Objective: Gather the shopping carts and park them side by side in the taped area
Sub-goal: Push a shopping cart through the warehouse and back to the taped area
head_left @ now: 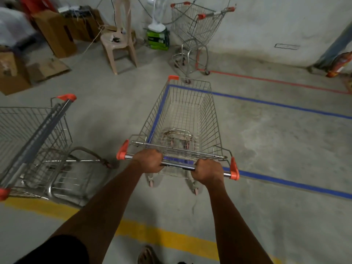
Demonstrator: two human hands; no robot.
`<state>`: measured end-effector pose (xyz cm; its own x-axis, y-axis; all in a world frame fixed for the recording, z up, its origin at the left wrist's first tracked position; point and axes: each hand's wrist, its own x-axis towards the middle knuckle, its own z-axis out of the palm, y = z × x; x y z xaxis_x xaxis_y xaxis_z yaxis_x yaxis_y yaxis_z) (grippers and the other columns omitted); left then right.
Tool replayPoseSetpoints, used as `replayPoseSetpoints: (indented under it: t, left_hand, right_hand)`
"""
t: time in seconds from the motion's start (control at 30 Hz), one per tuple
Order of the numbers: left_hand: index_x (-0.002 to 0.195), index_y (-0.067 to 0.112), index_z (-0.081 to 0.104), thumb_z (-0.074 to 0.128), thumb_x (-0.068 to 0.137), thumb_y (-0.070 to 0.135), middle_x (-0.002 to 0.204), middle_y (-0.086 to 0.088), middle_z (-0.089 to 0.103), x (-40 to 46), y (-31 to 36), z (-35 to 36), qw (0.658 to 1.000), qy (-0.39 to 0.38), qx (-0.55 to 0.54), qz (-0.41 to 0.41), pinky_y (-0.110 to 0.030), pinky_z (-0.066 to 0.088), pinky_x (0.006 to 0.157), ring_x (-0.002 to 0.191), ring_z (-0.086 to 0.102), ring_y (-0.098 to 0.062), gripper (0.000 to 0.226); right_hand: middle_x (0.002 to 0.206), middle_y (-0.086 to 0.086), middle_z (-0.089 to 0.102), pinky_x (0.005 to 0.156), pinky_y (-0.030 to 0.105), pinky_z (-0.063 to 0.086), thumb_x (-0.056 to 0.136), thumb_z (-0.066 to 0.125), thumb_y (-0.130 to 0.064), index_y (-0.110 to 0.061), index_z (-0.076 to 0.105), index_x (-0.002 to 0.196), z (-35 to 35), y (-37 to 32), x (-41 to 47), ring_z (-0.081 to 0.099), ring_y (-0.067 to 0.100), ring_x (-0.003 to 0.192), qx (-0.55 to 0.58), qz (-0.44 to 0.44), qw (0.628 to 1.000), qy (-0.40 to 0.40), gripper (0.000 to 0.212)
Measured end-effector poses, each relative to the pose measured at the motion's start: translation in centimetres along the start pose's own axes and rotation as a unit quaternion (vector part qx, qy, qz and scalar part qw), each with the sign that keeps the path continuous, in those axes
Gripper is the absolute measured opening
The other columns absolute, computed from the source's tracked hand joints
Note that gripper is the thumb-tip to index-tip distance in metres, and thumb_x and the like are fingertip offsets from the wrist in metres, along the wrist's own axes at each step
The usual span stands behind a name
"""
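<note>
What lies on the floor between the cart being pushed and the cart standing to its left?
In the head view, only bare concrete floor separates the pushed cart from the left cart; nothing stands there.

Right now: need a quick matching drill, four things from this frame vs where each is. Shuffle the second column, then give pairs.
1. held cart
2. left cart
3. far cart
4. plastic chair

a. by the far wall, at the red tape
b. between the boxes and the far cart
c. left edge, nobody holding it
d. over the blue tape corner, both hands on its handle

Pairs: 1-d, 2-c, 3-a, 4-b
</note>
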<state>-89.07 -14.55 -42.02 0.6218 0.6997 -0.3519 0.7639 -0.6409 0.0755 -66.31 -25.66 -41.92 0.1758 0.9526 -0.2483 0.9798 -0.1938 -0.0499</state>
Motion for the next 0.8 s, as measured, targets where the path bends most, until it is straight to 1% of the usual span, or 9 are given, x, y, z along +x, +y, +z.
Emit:
replayPoseSetpoints:
  t: [0.03, 0.1, 0.2, 0.33, 0.47, 0.57, 0.67, 0.73, 0.8]
  left_hand:
    - [0.099, 0.017, 0.072, 0.053, 0.088, 0.049, 0.097, -0.008, 0.073, 0.9, -0.6, -0.6, 1.0, 0.005, 0.005, 0.006, -0.035, 0.054, 0.073, 0.086, 0.07, -0.027, 0.039]
    - [0.1, 0.016, 0.073, 0.055, 0.088, 0.047, 0.099, -0.011, 0.074, 3.2, -2.6, -1.6, 1.0, 0.022, 0.009, 0.011, -0.035, 0.054, 0.075, 0.09, 0.071, -0.031, 0.038]
    - [0.099, 0.014, 0.073, 0.057, 0.086, 0.046, 0.099, -0.012, 0.074, 6.9, -5.3, -3.1, 1.0, 0.023, 0.019, 0.01, -0.036, 0.055, 0.076, 0.092, 0.071, -0.032, 0.038]
    - [0.098, 0.012, 0.072, 0.056, 0.087, 0.044, 0.098, -0.013, 0.074, 12.4, -8.1, -5.6, 1.0, 0.013, 0.023, 0.01, -0.036, 0.055, 0.075, 0.09, 0.071, -0.032, 0.037]
    - [0.095, 0.012, 0.072, 0.055, 0.087, 0.041, 0.094, -0.013, 0.072, 18.1, -10.2, -8.1, 1.0, 0.019, 0.012, 0.017, -0.037, 0.055, 0.071, 0.086, 0.07, -0.032, 0.034]
    - [0.093, 0.013, 0.07, 0.055, 0.086, 0.041, 0.092, -0.011, 0.071, 22.5, -12.5, -9.8, 1.0, 0.013, 0.003, 0.018, -0.037, 0.058, 0.071, 0.082, 0.069, -0.03, 0.033]
    - [0.095, 0.014, 0.069, 0.054, 0.086, 0.042, 0.093, -0.01, 0.071, 26.8, -14.5, -11.3, 1.0, 0.009, 0.003, 0.013, -0.037, 0.058, 0.071, 0.081, 0.068, -0.028, 0.032]
    - [0.095, 0.013, 0.07, 0.055, 0.087, 0.04, 0.092, -0.01, 0.071, 29.2, -15.5, -12.3, 1.0, 0.01, 0.008, 0.01, -0.034, 0.056, 0.07, 0.082, 0.069, -0.029, 0.031]
    - [0.096, 0.012, 0.071, 0.056, 0.087, 0.038, 0.092, -0.011, 0.072, 31.1, -16.3, -12.8, 1.0, 0.016, 0.013, 0.01, -0.034, 0.053, 0.069, 0.084, 0.07, -0.031, 0.031]
  right_hand:
    - [0.085, 0.002, 0.068, 0.069, 0.033, 0.045, 0.087, 0.054, -0.046, -0.022, 0.063, 0.088, -0.4, -0.2, 1.1, 0.066, 0.026, 0.078, -0.002, 0.002, 1.0, 0.007, 0.026]
    - [0.088, 0.004, 0.071, 0.072, 0.035, 0.05, 0.085, 0.054, -0.049, -0.019, 0.067, 0.091, -0.8, -0.8, 4.3, 0.069, 0.029, 0.082, -0.011, 0.011, 1.0, 0.027, 0.032]
    - [0.092, 0.007, 0.073, 0.077, 0.037, 0.055, 0.082, 0.056, -0.048, -0.017, 0.07, 0.094, -1.8, -1.7, 8.7, 0.071, 0.031, 0.086, 0.002, 0.019, 1.0, 0.014, 0.036]
    - [0.089, 0.005, 0.071, 0.072, 0.034, 0.051, 0.085, 0.057, -0.049, -0.02, 0.068, 0.092, -3.6, -1.2, 15.1, 0.066, 0.027, 0.077, -0.012, 0.018, 1.0, 0.008, 0.032]
    - [0.089, 0.004, 0.072, 0.076, 0.036, 0.056, 0.083, 0.057, -0.047, -0.023, 0.063, 0.086, -5.5, 0.1, 22.2, 0.069, 0.027, 0.082, -0.014, 0.012, 1.0, 0.006, 0.025]
    - [0.087, 0.004, 0.071, 0.076, 0.036, 0.055, 0.083, 0.057, -0.047, -0.021, 0.065, 0.088, -6.8, 0.7, 27.5, 0.07, 0.029, 0.083, -0.014, 0.01, 1.0, 0.015, 0.028]
    - [0.083, 0.002, 0.068, 0.074, 0.035, 0.054, 0.084, 0.057, -0.05, -0.021, 0.065, 0.087, -7.7, 1.2, 32.2, 0.07, 0.027, 0.08, -0.011, 0.005, 1.0, 0.018, 0.029]
    - [0.079, 0.001, 0.064, 0.071, 0.033, 0.052, 0.085, 0.058, -0.051, -0.021, 0.066, 0.088, -8.3, 1.6, 34.8, 0.068, 0.026, 0.077, -0.01, 0.002, 1.0, 0.017, 0.032]
    - [0.075, -0.001, 0.058, 0.072, 0.033, 0.053, 0.086, 0.058, -0.052, -0.021, 0.064, 0.086, -8.8, 2.0, 36.8, 0.067, 0.025, 0.076, -0.007, 0.002, 1.0, 0.013, 0.031]
